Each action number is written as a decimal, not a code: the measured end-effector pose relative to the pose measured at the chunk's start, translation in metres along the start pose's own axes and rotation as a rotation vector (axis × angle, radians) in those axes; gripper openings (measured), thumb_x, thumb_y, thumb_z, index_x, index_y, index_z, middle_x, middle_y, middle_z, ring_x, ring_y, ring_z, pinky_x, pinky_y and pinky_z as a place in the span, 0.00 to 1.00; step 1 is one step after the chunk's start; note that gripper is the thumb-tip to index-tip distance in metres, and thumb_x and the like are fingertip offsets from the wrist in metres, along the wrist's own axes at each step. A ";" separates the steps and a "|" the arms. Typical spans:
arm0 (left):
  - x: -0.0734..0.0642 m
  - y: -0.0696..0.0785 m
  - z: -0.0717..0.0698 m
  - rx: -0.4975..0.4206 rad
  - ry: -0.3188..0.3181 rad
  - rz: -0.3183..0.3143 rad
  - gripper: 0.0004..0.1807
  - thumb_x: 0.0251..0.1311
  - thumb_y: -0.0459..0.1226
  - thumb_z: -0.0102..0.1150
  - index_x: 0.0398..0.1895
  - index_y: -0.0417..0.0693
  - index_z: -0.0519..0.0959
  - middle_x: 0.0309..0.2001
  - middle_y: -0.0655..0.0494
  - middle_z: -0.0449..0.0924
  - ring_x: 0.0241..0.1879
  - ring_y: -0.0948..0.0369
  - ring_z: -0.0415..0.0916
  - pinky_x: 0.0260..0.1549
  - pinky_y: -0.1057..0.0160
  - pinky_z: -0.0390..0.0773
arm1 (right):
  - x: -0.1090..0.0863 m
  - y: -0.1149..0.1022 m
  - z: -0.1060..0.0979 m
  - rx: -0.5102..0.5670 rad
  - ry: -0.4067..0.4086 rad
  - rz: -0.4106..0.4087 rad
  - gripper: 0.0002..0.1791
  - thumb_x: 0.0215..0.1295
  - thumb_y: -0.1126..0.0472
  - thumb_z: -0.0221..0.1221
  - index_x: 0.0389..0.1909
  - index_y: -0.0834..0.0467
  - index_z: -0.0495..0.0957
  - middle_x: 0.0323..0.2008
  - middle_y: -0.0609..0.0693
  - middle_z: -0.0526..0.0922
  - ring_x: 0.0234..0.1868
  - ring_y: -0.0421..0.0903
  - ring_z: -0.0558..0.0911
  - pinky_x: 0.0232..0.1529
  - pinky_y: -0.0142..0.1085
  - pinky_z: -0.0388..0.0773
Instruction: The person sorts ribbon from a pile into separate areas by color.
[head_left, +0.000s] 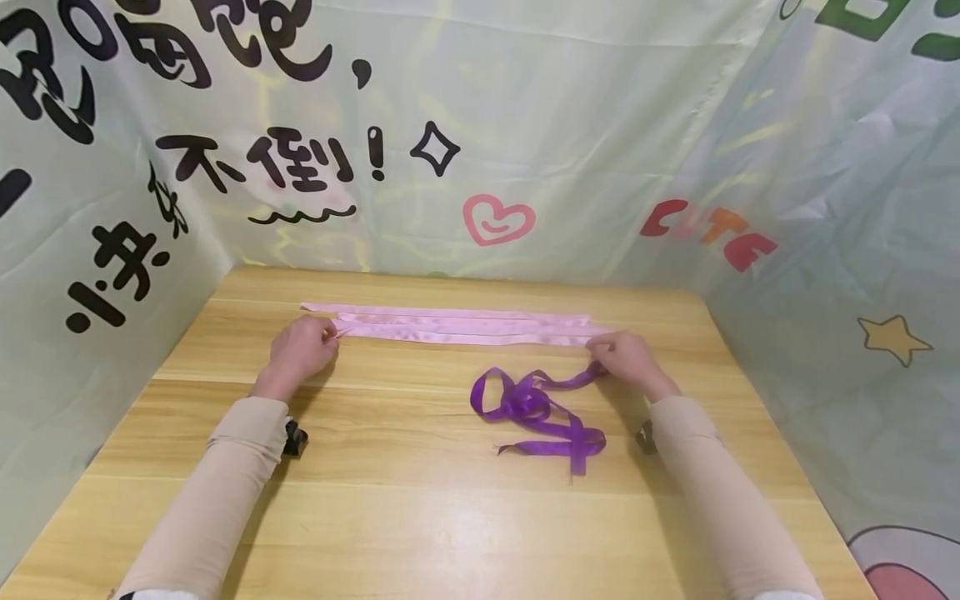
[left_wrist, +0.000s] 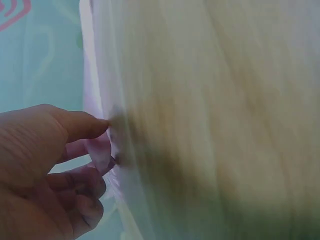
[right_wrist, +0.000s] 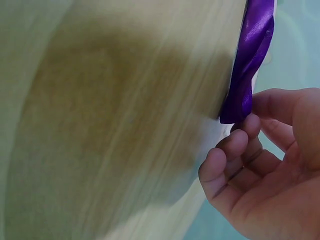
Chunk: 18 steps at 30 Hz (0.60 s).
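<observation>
— Left hand (head_left: 302,348)?
— Thumb and finger pinching pink ribbons (head_left: 465,322) at left end. Exact number of strips in the pinch: unclear, fingertips in the way.
— And the right hand (head_left: 628,360)?
— Fingers curled, tips at right end of pink ribbons, close by one end of purple ribbon (head_left: 525,402). Gripping pink, purple or neither: cannot tell, even from right wrist view.
— Position on the bench (head_left: 405,533)?
— Pink laid left to right, side by side, toward far edge, right ends partly covered by right hand. Purple in a loose tangle nearer, right of middle; crossings hard to trace.
— Cut off?
— Sleeves (head_left: 210,496) at lower edge; backdrop (head_left: 592,108) above. Left wrist view: dim, blurred.
</observation>
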<state>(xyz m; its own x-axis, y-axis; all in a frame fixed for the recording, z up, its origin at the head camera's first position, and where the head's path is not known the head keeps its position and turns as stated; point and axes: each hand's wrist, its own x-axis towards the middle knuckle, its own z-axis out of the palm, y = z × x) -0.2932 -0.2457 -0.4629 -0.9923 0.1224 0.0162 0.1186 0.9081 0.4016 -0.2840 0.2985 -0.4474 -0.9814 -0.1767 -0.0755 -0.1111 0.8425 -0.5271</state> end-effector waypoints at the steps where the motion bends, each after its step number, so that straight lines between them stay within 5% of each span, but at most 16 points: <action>1: 0.000 -0.001 -0.001 0.009 0.006 -0.003 0.09 0.70 0.36 0.57 0.44 0.40 0.83 0.38 0.44 0.84 0.32 0.51 0.75 0.27 0.57 0.72 | 0.000 0.000 0.001 -0.005 0.003 -0.003 0.17 0.77 0.62 0.56 0.56 0.67 0.84 0.40 0.62 0.91 0.43 0.58 0.88 0.59 0.59 0.79; 9: 0.009 -0.013 -0.006 -0.064 -0.041 0.001 0.21 0.74 0.42 0.43 0.18 0.50 0.63 0.18 0.56 0.62 0.20 0.59 0.59 0.24 0.60 0.61 | 0.001 0.001 0.000 0.004 -0.010 0.012 0.18 0.76 0.62 0.56 0.58 0.67 0.83 0.45 0.65 0.90 0.45 0.59 0.87 0.62 0.61 0.76; 13: 0.020 -0.032 -0.004 -0.150 -0.089 0.020 0.24 0.70 0.48 0.49 0.13 0.56 0.61 0.14 0.63 0.56 0.17 0.63 0.54 0.22 0.61 0.58 | 0.001 -0.001 -0.001 0.005 -0.012 0.026 0.18 0.76 0.62 0.56 0.59 0.67 0.83 0.51 0.67 0.88 0.49 0.62 0.86 0.63 0.61 0.76; 18: 0.028 -0.045 -0.005 -0.142 -0.167 -0.065 0.24 0.64 0.51 0.55 0.13 0.58 0.63 0.14 0.64 0.60 0.17 0.63 0.57 0.22 0.61 0.60 | 0.000 -0.002 -0.001 -0.005 -0.006 0.038 0.17 0.76 0.62 0.56 0.59 0.66 0.83 0.53 0.66 0.88 0.47 0.60 0.86 0.59 0.58 0.78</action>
<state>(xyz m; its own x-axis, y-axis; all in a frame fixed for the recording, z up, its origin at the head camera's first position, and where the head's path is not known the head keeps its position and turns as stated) -0.3267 -0.2854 -0.4756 -0.9768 0.1413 -0.1610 0.0372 0.8521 0.5220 -0.2840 0.2974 -0.4460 -0.9840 -0.1475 -0.0999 -0.0749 0.8514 -0.5192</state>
